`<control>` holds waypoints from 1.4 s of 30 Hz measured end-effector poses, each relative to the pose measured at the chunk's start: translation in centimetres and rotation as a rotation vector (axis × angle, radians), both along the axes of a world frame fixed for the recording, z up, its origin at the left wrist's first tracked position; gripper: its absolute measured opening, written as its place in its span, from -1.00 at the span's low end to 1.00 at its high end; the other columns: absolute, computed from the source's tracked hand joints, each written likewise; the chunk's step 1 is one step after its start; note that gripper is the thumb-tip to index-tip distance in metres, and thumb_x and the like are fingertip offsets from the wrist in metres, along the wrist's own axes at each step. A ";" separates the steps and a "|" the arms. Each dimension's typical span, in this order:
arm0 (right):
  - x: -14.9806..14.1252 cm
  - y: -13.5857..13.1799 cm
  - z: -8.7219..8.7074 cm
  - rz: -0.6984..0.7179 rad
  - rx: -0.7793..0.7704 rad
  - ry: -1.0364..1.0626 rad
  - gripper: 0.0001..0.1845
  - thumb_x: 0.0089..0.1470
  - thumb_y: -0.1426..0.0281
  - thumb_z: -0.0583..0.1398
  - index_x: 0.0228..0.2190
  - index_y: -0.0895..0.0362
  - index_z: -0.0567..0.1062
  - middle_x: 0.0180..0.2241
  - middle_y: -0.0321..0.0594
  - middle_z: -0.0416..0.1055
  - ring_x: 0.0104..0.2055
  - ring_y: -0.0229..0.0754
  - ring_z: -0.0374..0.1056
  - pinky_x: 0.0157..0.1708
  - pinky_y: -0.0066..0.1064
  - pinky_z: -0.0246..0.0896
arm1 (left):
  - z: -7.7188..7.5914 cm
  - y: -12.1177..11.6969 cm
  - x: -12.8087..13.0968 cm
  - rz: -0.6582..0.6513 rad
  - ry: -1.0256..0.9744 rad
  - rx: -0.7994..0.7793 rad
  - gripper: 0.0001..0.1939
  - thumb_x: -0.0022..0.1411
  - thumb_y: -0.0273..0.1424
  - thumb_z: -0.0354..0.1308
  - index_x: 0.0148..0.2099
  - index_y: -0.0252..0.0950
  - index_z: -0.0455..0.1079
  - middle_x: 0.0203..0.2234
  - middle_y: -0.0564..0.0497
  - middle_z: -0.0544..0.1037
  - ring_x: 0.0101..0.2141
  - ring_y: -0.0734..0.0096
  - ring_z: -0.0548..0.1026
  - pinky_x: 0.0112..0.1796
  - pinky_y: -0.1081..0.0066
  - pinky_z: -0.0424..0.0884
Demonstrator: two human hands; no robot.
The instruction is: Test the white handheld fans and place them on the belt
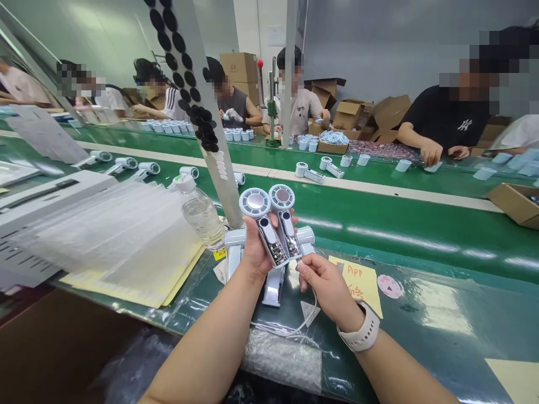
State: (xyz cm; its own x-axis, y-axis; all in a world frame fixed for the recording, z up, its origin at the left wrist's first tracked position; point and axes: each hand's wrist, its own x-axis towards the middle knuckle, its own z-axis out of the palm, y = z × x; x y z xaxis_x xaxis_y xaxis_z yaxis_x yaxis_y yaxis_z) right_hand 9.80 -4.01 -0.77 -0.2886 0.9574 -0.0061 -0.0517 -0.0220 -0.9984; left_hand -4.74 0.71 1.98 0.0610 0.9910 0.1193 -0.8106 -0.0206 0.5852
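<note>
Two light-blue handheld fans sit side by side in my left hand (256,255), whose fingers wrap round their handles. The left fan (255,202) has a silvery disc in its round head; the disc of the right fan (282,197) looks darker. Both handles show bare circuit boards near the bottom. Pinched in my right hand (322,283) is the end of a white charging cable (310,320), at the foot of the right fan's handle. Whether its plug is fully seated I cannot tell. Behind and below them, more fans (234,239) lie on the bench, partly hidden.
A water bottle (202,216) stands left, beside stacked clear plastic sheets (126,241). A grey post (219,168) with black discs rises behind it. The green conveyor (379,219) carries several fans. Co-workers sit across it. A yellow note (362,283) lies right.
</note>
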 end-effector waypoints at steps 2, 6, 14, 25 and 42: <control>-0.3 -0.1 0.0 -0.021 -0.052 0.047 -0.54 0.03 -0.06 0.24 -0.49 0.08 0.35 -0.69 -0.43 0.25 -0.62 -0.28 0.21 -0.54 -0.42 0.15 | 0.0 0.0 0.1 0.020 0.024 0.001 -0.38 -0.17 0.18 0.34 -0.47 -0.30 0.36 -0.21 -0.07 0.59 -0.12 0.12 0.58 -0.15 0.28 0.50; -0.7 -0.4 0.0 0.015 -0.133 0.104 -0.46 -0.04 -0.14 0.25 -0.54 0.07 0.30 -0.75 -0.48 0.16 -0.70 -0.33 0.11 -0.64 -0.47 0.03 | -0.1 -0.3 0.5 0.034 0.041 -0.010 -0.35 -0.25 0.21 0.36 -0.48 -0.29 0.35 -0.22 -0.07 0.60 -0.10 0.05 0.57 -0.13 0.22 0.50; -1.0 -0.7 -0.4 -0.063 -0.074 0.092 -0.47 0.04 -0.14 0.21 -0.50 0.07 0.33 -0.67 -0.40 0.25 -0.59 -0.26 0.19 -0.52 -0.41 0.12 | -0.1 -0.5 0.8 0.000 0.072 0.028 -0.36 -0.25 0.20 0.37 -0.48 -0.31 0.36 -0.14 -0.12 0.58 -0.02 -0.01 0.53 -0.15 0.23 0.51; 1.3 0.6 0.0 -0.090 0.217 -0.092 -0.65 0.12 0.14 0.15 -0.58 0.07 0.34 -0.49 -0.26 0.34 -0.38 -0.14 0.22 -0.35 -0.32 0.13 | 0.0 -0.5 1.3 -0.019 0.056 -0.048 -0.50 -0.09 0.01 0.36 -0.29 -0.32 0.50 -0.24 -0.12 0.64 -0.13 -0.04 0.59 -0.13 0.13 0.50; 4.6 2.6 2.1 -0.186 0.037 0.238 -0.55 -0.11 0.26 0.45 -0.16 0.01 0.48 -0.19 -0.24 0.50 -0.18 -0.09 0.41 -0.15 -0.23 0.35 | -0.6 -0.1 2.0 -0.149 0.289 -0.083 -0.54 0.04 -0.01 0.35 -0.20 -0.30 0.48 -0.42 0.01 0.54 -0.38 0.34 0.51 -0.25 0.30 0.45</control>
State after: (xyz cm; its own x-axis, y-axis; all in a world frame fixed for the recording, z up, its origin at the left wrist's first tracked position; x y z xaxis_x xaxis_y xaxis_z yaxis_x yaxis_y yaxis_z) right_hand 14.36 -1.43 1.34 -0.0971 0.9923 0.0766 -0.2838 0.0461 -0.9578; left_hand -2.78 0.61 1.33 0.2258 0.9742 -0.0045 -0.6012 0.1429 0.7862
